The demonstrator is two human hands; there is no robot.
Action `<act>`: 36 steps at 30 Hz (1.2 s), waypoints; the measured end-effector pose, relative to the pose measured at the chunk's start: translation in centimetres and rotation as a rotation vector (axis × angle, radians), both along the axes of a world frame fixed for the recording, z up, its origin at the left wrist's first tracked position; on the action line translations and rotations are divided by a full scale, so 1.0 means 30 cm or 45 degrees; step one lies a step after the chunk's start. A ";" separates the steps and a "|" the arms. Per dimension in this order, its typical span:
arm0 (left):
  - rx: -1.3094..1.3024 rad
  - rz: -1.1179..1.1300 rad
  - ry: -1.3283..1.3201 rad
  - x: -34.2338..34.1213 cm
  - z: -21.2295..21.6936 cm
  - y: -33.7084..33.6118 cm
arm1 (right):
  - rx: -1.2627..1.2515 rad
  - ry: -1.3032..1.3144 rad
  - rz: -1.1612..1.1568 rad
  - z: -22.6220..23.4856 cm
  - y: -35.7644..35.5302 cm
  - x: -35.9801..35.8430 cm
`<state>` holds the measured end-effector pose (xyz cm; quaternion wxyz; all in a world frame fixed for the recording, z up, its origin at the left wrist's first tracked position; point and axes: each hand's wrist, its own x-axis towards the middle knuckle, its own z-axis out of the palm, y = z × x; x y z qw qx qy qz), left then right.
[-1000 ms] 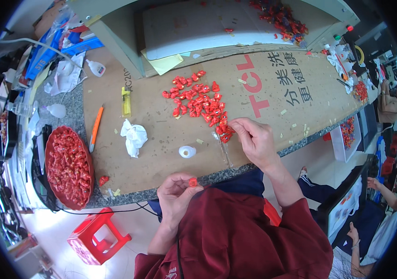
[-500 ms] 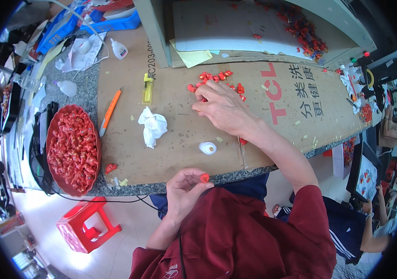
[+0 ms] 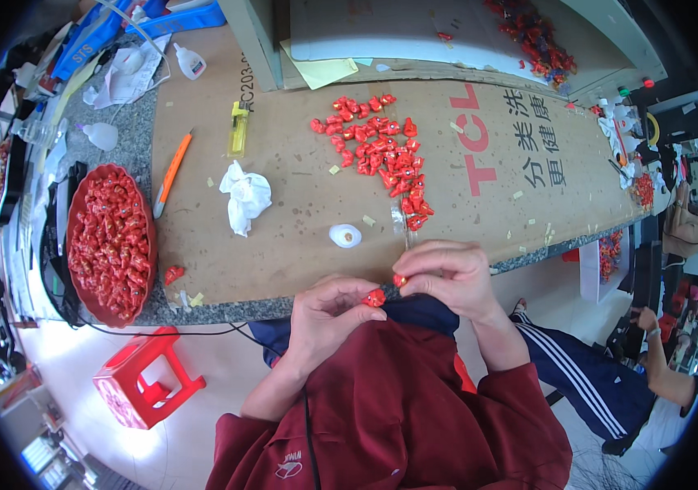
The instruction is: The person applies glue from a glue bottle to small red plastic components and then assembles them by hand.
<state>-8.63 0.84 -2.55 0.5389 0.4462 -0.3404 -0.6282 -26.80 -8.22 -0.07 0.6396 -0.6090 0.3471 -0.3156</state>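
Over the table's near edge, my left hand (image 3: 323, 317) pinches a small red plastic piece (image 3: 375, 298) between thumb and fingertips. Close to its right, my right hand (image 3: 457, 279) grips another small red piece with a yellowish spot (image 3: 399, 280). The two pieces are near each other but apart. Beyond my hands, a loose pile of similar red pieces (image 3: 399, 167) lies on the cardboard. A small white bottle (image 3: 345, 236) and a crumpled white tissue (image 3: 245, 198) are to the left of the pile.
An oval red tray (image 3: 153, 261) full of red pieces stands at the left. Nearby lie an orange utility knife (image 3: 172, 174) and a yellow tool (image 3: 238, 131). A grey shelf frame (image 3: 255, 49) rises at the back. A red stool (image 3: 140, 380) stands on the floor; another person (image 3: 651, 388) is at right.
My right hand has come back from the pile toward my left hand and now holds a small red piece. The left hand still holds its piece. The view has shifted slightly.
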 end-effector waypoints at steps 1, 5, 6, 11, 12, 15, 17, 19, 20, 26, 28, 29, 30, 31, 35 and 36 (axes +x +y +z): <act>0.006 0.001 -0.003 -0.005 0.006 0.001 | -0.178 -0.031 0.090 0.001 0.005 -0.003; 0.047 -0.019 0.035 -0.020 0.020 -0.001 | -0.366 -0.070 0.201 -0.005 0.018 -0.011; 0.056 -0.022 0.021 -0.021 0.022 -0.001 | -0.395 -0.057 0.210 -0.007 0.020 -0.012; 0.058 -0.040 -0.047 -0.025 0.033 -0.004 | -0.363 -0.023 0.207 0.001 0.038 -0.010; 0.063 -0.035 -0.068 -0.026 0.034 -0.005 | -0.367 0.005 0.206 0.005 0.041 -0.011; -0.050 -0.039 -0.229 -0.021 0.019 0.003 | -0.287 0.019 0.188 -0.010 0.050 -0.019; -0.118 0.002 -0.314 -0.025 0.016 0.003 | -0.162 0.094 0.113 0.014 0.067 -0.008; -0.187 0.042 -0.398 -0.024 0.012 0.004 | -0.035 0.170 0.037 0.019 0.073 -0.004; -0.214 0.049 -0.492 -0.021 0.010 0.006 | -0.091 0.174 0.040 0.012 0.071 -0.006; -0.401 0.087 -0.761 -0.022 0.002 0.016 | -0.419 0.179 0.019 -0.016 0.091 -0.011; -0.442 0.107 -0.784 -0.020 -0.008 0.023 | -0.504 0.168 0.015 -0.018 0.096 -0.008; -0.461 0.110 -0.762 -0.019 -0.016 0.025 | -0.546 0.158 0.016 -0.019 0.098 -0.006; -0.480 0.113 -0.741 -0.018 -0.020 0.027 | -0.587 0.148 0.016 -0.020 0.099 -0.005; -0.479 0.111 -0.742 -0.016 -0.018 0.027 | -0.586 0.146 0.014 -0.024 0.102 -0.004; -0.568 0.103 -0.817 -0.010 -0.004 0.019 | -0.640 0.136 0.000 -0.033 0.108 -0.005; -0.590 0.097 -0.827 -0.009 -0.002 0.018 | -0.674 0.137 0.003 -0.034 0.109 -0.006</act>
